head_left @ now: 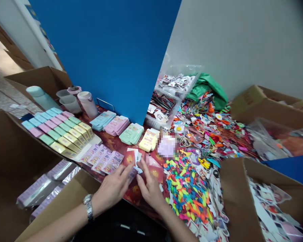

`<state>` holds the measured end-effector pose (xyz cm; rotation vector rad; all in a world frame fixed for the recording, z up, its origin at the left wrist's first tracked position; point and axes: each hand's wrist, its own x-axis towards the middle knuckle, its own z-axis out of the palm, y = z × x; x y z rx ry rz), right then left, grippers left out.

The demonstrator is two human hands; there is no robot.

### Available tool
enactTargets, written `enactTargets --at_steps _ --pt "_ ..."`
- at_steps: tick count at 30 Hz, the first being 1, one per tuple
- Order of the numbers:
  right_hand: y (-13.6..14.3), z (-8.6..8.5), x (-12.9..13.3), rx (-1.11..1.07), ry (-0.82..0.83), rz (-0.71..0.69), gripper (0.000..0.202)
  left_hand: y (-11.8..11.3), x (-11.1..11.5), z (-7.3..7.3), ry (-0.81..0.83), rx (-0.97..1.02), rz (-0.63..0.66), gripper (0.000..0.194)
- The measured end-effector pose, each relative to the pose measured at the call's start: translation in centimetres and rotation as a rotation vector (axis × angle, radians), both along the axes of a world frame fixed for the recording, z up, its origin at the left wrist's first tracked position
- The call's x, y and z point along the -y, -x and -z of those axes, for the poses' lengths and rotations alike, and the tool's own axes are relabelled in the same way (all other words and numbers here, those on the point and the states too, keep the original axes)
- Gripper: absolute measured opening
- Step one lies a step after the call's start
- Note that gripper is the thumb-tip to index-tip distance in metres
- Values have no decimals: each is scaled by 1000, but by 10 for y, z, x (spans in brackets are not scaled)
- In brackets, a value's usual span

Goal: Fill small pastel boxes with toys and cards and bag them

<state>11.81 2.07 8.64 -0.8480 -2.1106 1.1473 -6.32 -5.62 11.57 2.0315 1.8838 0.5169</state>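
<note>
My left hand [116, 185], with a metal watch [88, 206] on its wrist, reaches over the near table edge. Its fingers are bent around a small purple item [132, 174] that is partly hidden. Beside it on the right, my right hand [150, 188] has its thumb and fingers apart, near white and light blue paper pieces [138, 163]. Purple printed boxes [112, 162] lie in a row left of my hands. Red and pink cards [155, 168] lie just beyond my right fingers.
Stacked coloured boxes [65, 131], cups [87, 103] and a bottle [42, 97] stand left. Card piles [132, 133] line the back. Colourful balloons [188, 188] and trinkets cover the right. Cardboard boxes [238, 198] flank the table; a blue panel [111, 50] rises behind.
</note>
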Motion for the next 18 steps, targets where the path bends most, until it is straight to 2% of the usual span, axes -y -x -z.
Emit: enactTargets --at_steps 3,7,12,18 --pt "6 10 -13 117 -217 -27 53 21 4 6 -116 -144 -105 51" --pt "24 27 -23 417 -442 -151 52 37 -5 17 -234 -404 -184 43" --pt "39 37 -26 624 -490 -265 70 46 -15 28 -276 -551 -227 40" --pt "5 36 -26 658 -511 -351 66 49 -15 38 -261 -547 -206 47"
